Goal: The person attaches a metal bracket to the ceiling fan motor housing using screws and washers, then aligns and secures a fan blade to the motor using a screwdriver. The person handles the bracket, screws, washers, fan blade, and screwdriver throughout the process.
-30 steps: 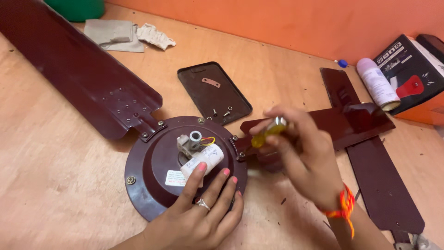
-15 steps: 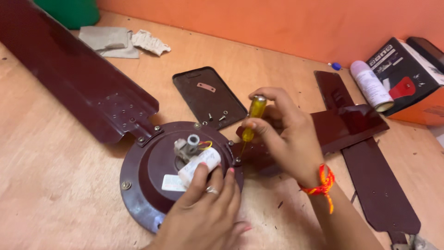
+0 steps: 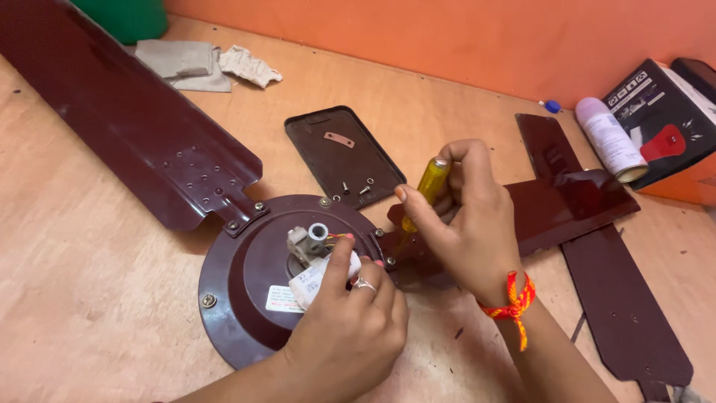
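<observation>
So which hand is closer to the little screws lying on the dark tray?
Right. The right hand, holding the yellow screwdriver, is just beside the screws. The left hand rests lower down on the fan motor.
</observation>
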